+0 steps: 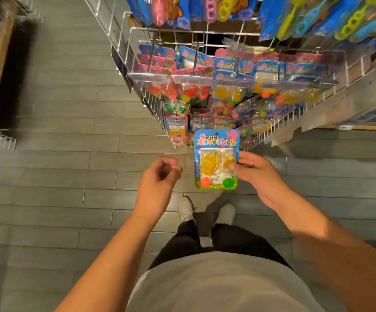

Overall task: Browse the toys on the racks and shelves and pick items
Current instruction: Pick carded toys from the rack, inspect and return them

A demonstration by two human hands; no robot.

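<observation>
A: Right hand, what's it doing?

B: Pinching one toy pack by its right edge, thumb on the front, other fingers behind, I'd guess. Card's upright, print facing the person, prob. so it can be read. It hangs in the air just in front of the rack, below the pegs.

A: Left hand?

B: Loosely curled, nothing in it, close to the pack's left side but not touching. Looks ready to take the other edge, imo.

A: What's in the pack?

B: One yellow sticky hand, a second yellow piece beside it, partly behind the thumb, can't say what. Two balls at the bottom: 1 orange, 1 green.

A: And the rack?

B: Similar packs hung on pegs in four or so columns, several deep, exact no. can't tell. More lie in a basket underneath. Top row holds long blue carded toys, also too overlapped to count.

A: Below?

B: Two white shoes on a plank floor.
</observation>
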